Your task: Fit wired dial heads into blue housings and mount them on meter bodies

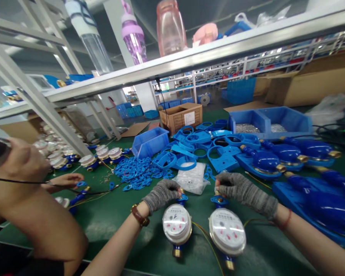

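Two water meters with white dials lie face up on the green bench before me. My left hand (162, 194), in a grey fingerless glove, pinches the far brass end of the left water meter (176, 223). A blue plastic ring tag (184, 197) sits around that end, by my fingertips. In a matching glove, my right hand (243, 191) closes its fingers at the far end of the right water meter (227, 232), just above another blue ring tag (219, 200). The fingers partly hide both ends. Thin yellow-green wires run from the meters.
Blue ring tags (138, 172) and larger blue housings (199, 136) are heaped beyond my hands, by a plastic bag (192, 178). Blue-cased meters (264, 160) line the right. Parts bins (271, 122) stand behind. A co-worker's arm (31, 207) reaches in at left; a bottle shelf (172, 63) crosses above.
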Motion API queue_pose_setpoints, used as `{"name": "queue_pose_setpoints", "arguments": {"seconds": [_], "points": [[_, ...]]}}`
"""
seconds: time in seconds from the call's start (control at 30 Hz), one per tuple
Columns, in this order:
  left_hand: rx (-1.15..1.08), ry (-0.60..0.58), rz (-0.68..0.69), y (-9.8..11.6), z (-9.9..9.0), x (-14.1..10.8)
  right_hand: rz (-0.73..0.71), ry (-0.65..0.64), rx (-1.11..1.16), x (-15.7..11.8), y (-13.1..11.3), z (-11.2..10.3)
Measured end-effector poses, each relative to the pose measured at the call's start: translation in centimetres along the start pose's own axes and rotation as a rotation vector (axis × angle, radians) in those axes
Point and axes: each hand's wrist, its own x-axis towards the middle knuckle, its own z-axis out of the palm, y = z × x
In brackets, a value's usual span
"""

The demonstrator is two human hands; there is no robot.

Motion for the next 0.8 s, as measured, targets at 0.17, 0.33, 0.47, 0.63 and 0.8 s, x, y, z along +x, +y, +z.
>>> {"name": "queue_pose_setpoints", "arguments": {"seconds": [0.17,0.33,0.47,0.63,0.8], "points": [[-0.029,0.078,0.003,-0.4,0.3,0.1,0.064,0.034,-0.037,-1.1,0.1,-0.1],[-0.082,0.063,0.003,-0.3,0.6,-0.1,0.07,0.029,-0.098,-1.0,1.1,0.4],[-0.141,0.153,0.022,-0.1,0.5,-0.6,0.083,0.007,-0.116,-0.8,1.6,0.7],[-0.113,0.422,0.108,1.2,0.8,-2.8,0.09,-0.007,-0.203,-0.5,1.7,0.8],[0.335,0.665,0.582,3.9,4.1,-5.6,0.105,-0.019,-0.283,0.0,1.5,0.7]]}}
